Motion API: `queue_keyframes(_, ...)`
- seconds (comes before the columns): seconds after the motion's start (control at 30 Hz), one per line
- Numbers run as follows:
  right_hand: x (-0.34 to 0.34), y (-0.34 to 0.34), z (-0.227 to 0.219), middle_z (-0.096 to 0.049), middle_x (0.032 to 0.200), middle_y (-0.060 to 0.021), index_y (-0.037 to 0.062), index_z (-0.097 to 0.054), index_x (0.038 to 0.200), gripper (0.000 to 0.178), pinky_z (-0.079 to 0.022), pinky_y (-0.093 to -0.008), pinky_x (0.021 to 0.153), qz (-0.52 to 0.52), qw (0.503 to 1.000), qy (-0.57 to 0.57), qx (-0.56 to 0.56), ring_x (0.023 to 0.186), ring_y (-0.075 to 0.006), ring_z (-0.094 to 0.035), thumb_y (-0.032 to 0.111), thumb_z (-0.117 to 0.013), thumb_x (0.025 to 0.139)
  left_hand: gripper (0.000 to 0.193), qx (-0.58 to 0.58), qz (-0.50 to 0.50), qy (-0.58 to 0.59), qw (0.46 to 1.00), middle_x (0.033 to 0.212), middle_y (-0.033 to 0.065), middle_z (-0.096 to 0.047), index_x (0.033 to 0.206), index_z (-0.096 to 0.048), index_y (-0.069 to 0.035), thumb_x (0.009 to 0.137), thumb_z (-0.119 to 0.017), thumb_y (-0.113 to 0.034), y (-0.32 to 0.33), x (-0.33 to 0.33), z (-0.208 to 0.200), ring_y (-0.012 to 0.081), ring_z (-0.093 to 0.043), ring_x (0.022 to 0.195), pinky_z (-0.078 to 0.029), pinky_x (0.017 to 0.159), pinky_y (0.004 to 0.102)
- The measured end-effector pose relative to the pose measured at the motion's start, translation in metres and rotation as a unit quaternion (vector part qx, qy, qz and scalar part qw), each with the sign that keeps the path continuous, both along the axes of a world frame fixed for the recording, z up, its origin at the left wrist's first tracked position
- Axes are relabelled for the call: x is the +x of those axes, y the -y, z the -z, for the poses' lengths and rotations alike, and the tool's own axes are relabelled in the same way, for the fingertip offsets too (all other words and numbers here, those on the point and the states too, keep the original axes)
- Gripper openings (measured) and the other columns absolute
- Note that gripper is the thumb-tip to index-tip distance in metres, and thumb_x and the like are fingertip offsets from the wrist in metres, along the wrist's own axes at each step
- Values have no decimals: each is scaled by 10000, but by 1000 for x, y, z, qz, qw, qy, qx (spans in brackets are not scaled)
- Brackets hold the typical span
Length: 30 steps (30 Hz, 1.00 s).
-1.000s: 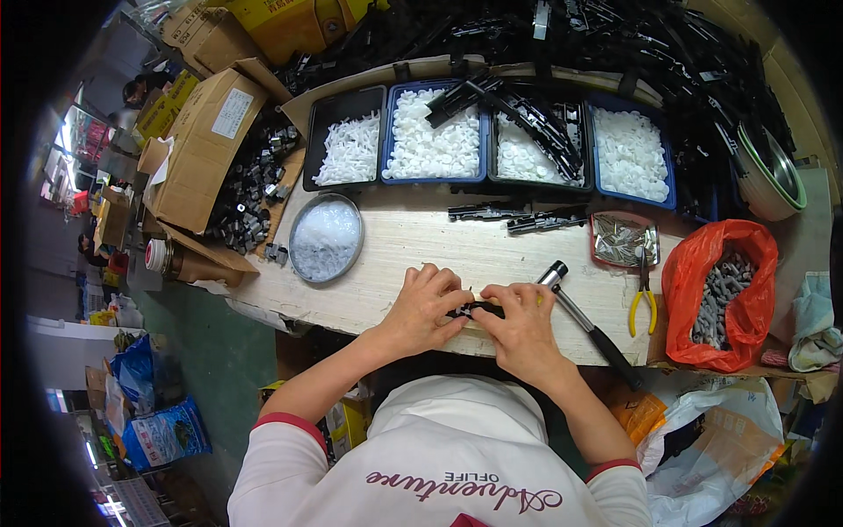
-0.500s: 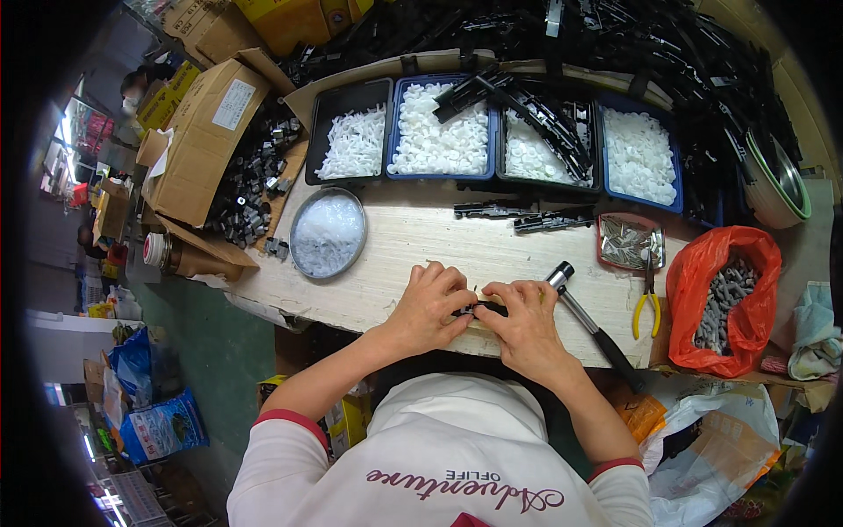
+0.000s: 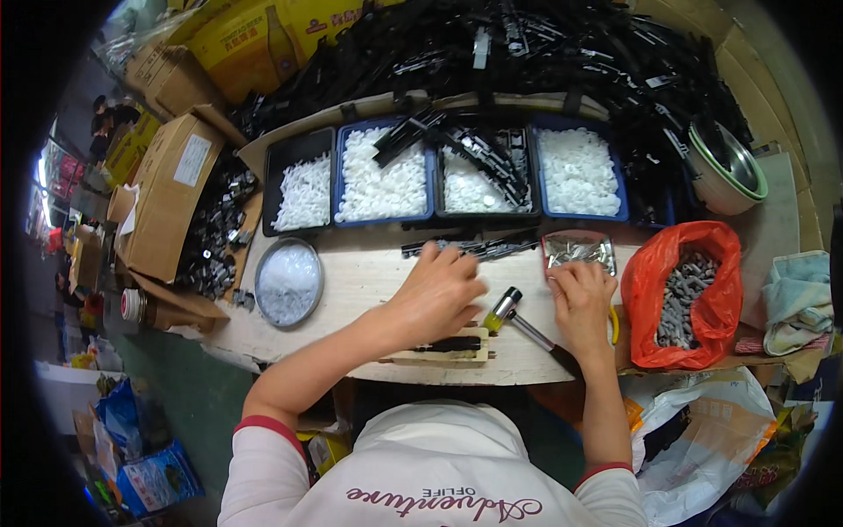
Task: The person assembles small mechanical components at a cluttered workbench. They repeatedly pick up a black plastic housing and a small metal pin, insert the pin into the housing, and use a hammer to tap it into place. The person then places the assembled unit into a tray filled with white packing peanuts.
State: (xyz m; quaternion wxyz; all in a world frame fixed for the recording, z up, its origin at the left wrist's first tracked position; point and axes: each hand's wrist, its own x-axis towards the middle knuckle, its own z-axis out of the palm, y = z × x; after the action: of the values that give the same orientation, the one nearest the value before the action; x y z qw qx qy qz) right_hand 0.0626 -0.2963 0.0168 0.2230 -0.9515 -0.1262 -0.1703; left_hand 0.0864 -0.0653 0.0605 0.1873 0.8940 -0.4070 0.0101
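Note:
My left hand (image 3: 437,292) is raised over the table, fingers loosely bent and a little apart, with nothing visible in them. Below it, a slim black part (image 3: 450,343) lies in a pale wooden block (image 3: 413,357) at the table's front edge. My right hand (image 3: 583,303) reaches to a small red-rimmed tray of metal pins (image 3: 577,249). Its fingers bend together at the tray's near side; what they pinch, if anything, is hidden. A hammer (image 3: 534,334) with a yellowish end lies between my hands. Beside my right wrist shows the yellow handle of the pliers (image 3: 615,325).
Behind stand bins of small white parts (image 3: 384,176), with black assemblies (image 3: 487,158) across them. A round dish (image 3: 289,283) sits left, near a carton (image 3: 167,198) and dark metal pieces. A red bag of grey pieces (image 3: 685,299) stands right. Black parts heap at the back.
Both hands have come off the black part at the front edge, baring the wooden block under it. My right hand has moved right to the pin tray; the left has lifted. The view has shifted.

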Motion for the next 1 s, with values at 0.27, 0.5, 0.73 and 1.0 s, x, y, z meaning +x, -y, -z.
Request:
queue_keyframes(0.27, 31, 16, 10, -574, 835, -89, 63, -642, 810, 132, -314, -433, 754, 81, 980, -70, -167, 891, -253, -484, 146, -617, 711, 54, 15, -67, 129, 989, 725, 149, -591, 679, -631, -38, 648, -594, -63, 135, 121, 25, 315, -547, 752, -403, 659, 395)
queue_keyframes(0.5, 41, 13, 17, -596, 789, -139, 28, -615, 776, 135, -321, -436, 763, 32, 985, -88, -144, 841, -283, -525, 64, -596, 647, 102, 26, -76, 16, 997, 723, 201, -621, 693, -645, -11, 624, -574, -38, 148, 146, 23, 354, -614, 703, -486, 640, 426)
queue_keyframes(0.73, 40, 21, 19, -588, 794, -112, 43, -598, 775, 115, -309, -427, 761, 30, 989, -77, -124, 862, -260, -514, 65, -602, 663, 160, -188, -63, -127, 972, 676, 170, -624, 731, -656, 9, 642, -644, -123, 128, 153, 23, 295, -616, 628, -479, 612, 374)
queue_keyframes(1.0, 37, 32, 21, -577, 758, -84, 49, -604, 768, 96, -311, -441, 726, 47, 993, -10, -106, 811, -250, -512, 40, -560, 684, 108, -370, -129, -552, 736, 581, 45, -555, 761, -603, -5, 699, -648, -81, 118, 138, 13, 105, -496, 456, -365, 397, 252)
